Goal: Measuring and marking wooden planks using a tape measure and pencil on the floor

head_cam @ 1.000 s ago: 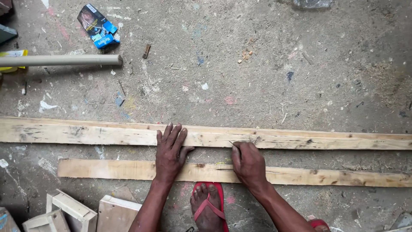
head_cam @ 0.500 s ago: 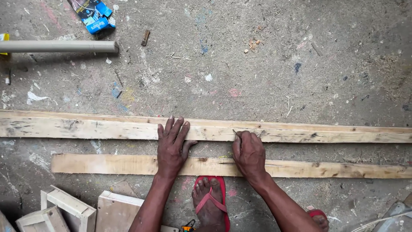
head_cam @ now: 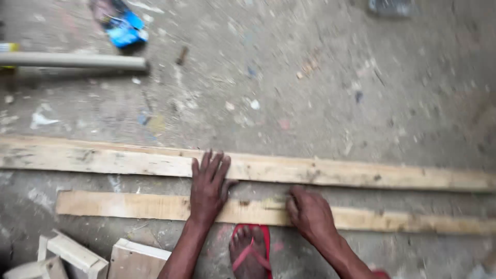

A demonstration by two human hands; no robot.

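Observation:
My left hand (head_cam: 208, 188) lies flat with fingers spread, fingertips on the long upper plank (head_cam: 361, 174) and palm reaching onto the shorter lower plank (head_cam: 129, 205). My right hand (head_cam: 310, 214) rests on the lower plank with its fingers curled shut. The thin pointed tool it gripped a moment ago is hidden by motion blur. Both planks lie side by side on the dusty concrete floor. My foot in a red sandal (head_cam: 250, 248) stands between my arms, just below the lower plank.
A grey pipe (head_cam: 77, 61) lies at the upper left, with a crumpled blue package (head_cam: 124, 28) above it. Small wooden box frames (head_cam: 72, 253) and a flat board (head_cam: 137, 258) sit at the bottom left. The whole view is blurred.
My right hand has dropped from the upper plank's edge down onto the lower plank. My left hand stays pressed in place. The camera has shifted and blurred.

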